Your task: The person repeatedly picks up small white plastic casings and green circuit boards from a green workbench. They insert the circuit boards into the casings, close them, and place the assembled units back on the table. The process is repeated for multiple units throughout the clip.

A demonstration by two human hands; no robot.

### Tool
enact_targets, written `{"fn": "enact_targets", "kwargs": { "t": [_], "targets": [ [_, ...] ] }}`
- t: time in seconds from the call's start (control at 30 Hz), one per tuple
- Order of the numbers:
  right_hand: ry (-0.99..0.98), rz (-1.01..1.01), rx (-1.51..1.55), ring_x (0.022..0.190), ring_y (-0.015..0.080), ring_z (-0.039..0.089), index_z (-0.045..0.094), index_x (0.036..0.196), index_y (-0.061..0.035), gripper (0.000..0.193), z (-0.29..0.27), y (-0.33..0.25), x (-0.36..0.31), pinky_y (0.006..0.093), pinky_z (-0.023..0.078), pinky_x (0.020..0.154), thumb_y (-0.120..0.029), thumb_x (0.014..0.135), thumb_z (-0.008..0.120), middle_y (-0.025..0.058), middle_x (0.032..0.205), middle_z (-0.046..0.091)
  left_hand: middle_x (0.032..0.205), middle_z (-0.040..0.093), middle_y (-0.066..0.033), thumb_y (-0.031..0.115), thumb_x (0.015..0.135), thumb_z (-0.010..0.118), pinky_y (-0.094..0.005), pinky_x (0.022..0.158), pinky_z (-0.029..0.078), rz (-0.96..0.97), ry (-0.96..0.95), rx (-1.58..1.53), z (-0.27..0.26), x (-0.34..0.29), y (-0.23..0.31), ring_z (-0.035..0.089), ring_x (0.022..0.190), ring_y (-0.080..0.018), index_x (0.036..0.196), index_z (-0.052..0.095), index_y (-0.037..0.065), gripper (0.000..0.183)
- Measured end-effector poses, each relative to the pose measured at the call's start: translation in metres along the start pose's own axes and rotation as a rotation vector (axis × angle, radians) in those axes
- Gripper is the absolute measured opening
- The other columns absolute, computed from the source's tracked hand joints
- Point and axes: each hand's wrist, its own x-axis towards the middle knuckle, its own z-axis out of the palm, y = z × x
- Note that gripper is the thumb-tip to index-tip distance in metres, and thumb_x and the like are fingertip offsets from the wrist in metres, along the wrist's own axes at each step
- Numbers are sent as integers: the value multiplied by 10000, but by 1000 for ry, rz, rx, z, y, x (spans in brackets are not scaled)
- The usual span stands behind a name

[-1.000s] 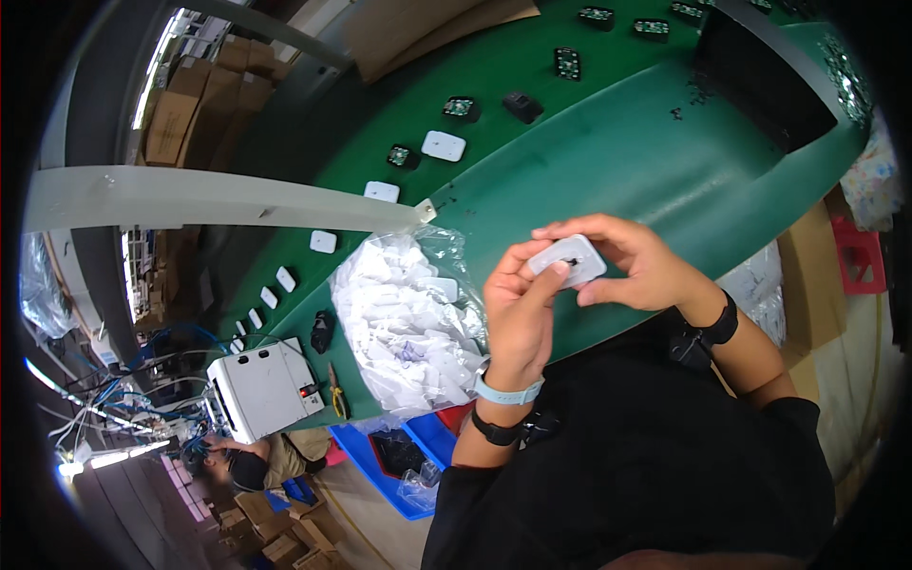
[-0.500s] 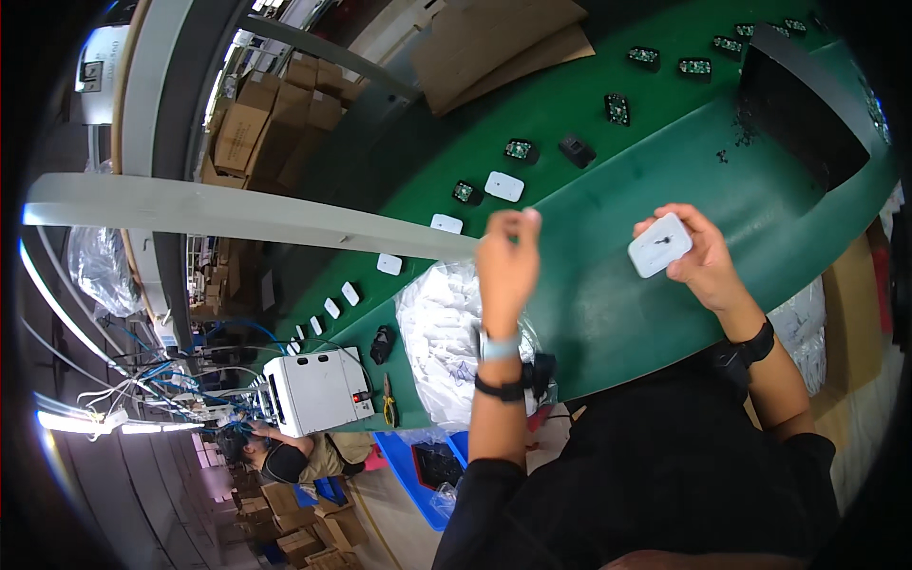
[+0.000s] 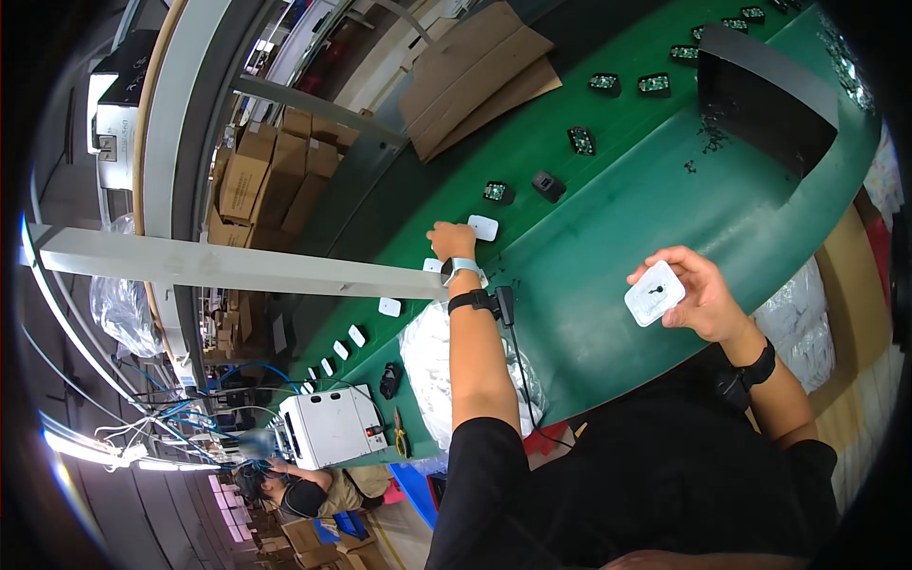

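Green belt surface (image 3: 608,285) fills most of my view, a long conveyor running from the lower left up to the top right. My left hand (image 3: 450,239) is stretched out across it to its far edge, fingers resting on a white square cover (image 3: 484,227) lying flat there; I cannot tell whether the fingers are closed on it or only touching. My right hand (image 3: 698,293) is back over the near edge, holding a second white square piece (image 3: 654,293) with a dark spot in its middle, pinched between thumb and fingertips, its face tilted up toward me.

Along the far edge runs a row of parts: more white covers (image 3: 389,307) trailing off to the left, and to the right a dark block (image 3: 548,185) and several small black modules with green boards (image 3: 497,192). A grey rail (image 3: 237,269) crosses in front of the left stretch of belt and hides part of that row. Just beside my left forearm, at the near edge, lies a clear plastic bag of white parts (image 3: 425,366). A dark open-fronted box (image 3: 765,90) stands on the belt toward its right end. Brown cardboard sheets (image 3: 480,71) lie beyond the far edge, and a white machine (image 3: 328,425) sits past the left end, with another person (image 3: 304,489) below it.
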Motion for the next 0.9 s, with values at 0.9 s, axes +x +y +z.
{"fn": "enact_targets", "kwargs": {
  "t": [0.9],
  "targets": [
    [-52,43,387,1103,255,659,498,1388,10,633,26,14,28,398,526,969,-168,854,788,134,1237,629,1256,591,-186,0,796,719,-382,994,505,238,-875,-1987,-138,-255,17,613,1130,-258,1347,409,44,633]
  ]
}}
